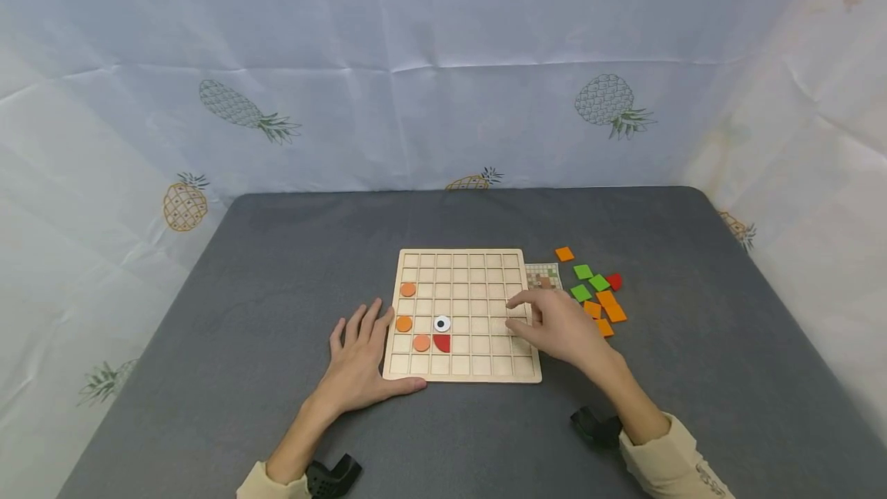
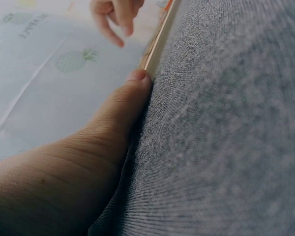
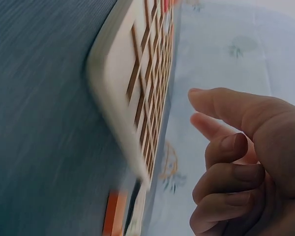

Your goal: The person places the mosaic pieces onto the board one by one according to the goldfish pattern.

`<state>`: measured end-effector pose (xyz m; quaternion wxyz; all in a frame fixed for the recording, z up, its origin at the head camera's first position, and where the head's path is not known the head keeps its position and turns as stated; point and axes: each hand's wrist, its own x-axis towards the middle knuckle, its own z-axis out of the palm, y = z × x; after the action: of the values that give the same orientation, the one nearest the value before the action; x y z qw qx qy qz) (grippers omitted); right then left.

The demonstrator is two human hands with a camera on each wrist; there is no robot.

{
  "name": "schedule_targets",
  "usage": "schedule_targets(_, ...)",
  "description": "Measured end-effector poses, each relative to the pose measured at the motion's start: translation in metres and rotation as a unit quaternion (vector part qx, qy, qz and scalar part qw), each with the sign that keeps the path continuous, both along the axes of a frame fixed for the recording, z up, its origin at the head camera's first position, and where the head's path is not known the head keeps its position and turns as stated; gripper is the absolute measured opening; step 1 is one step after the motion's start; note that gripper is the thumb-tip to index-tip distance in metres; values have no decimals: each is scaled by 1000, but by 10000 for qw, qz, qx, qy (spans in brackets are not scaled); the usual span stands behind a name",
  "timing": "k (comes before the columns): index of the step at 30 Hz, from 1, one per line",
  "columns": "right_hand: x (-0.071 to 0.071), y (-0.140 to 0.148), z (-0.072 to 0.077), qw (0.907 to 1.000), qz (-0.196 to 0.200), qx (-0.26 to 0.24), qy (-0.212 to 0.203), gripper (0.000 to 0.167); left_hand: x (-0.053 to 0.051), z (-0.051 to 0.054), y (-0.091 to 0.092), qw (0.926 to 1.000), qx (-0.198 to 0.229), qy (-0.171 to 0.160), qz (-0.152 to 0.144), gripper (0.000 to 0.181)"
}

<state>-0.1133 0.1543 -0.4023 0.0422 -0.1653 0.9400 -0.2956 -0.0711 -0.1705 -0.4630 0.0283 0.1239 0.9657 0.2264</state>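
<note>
A light wooden grid board [image 1: 480, 326] lies on the dark table. My left hand [image 1: 356, 368] rests at its lower left corner, fingers spread along the left side. In the left wrist view, the thumb [image 2: 113, 108] touches the board's edge [image 2: 160, 39]. Over the board's right side hovers my right hand [image 1: 564, 326], thumb and index finger apart with nothing between them; the right wrist view shows its other fingers [image 3: 226, 182] curled in. Orange discs [image 1: 407, 289], a white disc with a black dot [image 1: 442, 323] and a red quarter-round piece [image 1: 442, 343] sit in the board's cells.
A small patterned card [image 1: 543, 271] lies against the board's right edge, partly hidden by my right hand. Beyond it are loose green squares [image 1: 582, 272], orange squares [image 1: 564, 254] and a red piece [image 1: 614, 281]. Pineapple-printed cloth [image 1: 416, 122] hangs behind the table.
</note>
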Motion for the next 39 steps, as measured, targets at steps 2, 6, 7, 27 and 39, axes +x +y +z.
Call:
schedule_targets(2, 2, 12, 0, 10000, -6, -11, -67, 26, 0, 0, 0, 10000, -8, -43, 12, 122)
schedule_targets(6, 8, 31, 0, 9999, -87, 63, -64, 26, 0, 1, 0, 10000, -9, -85, 36, 123)
schedule_targets(7, 9, 35, 0, 9999, -121, 76, -62, 26, 0, 1, 0, 10000, -2, -80, 31, 123)
schedule_targets(27, 16, 62, -12, 9976, -261, 489, -409, 31, 0, 1, 0, 10000, -19, -77, -8, 121)
schedule_targets(39, 8, 65, -16, 9970, -184, 454, -604, 32, 0, 0, 0, 10000, -28, -79, 27, 122)
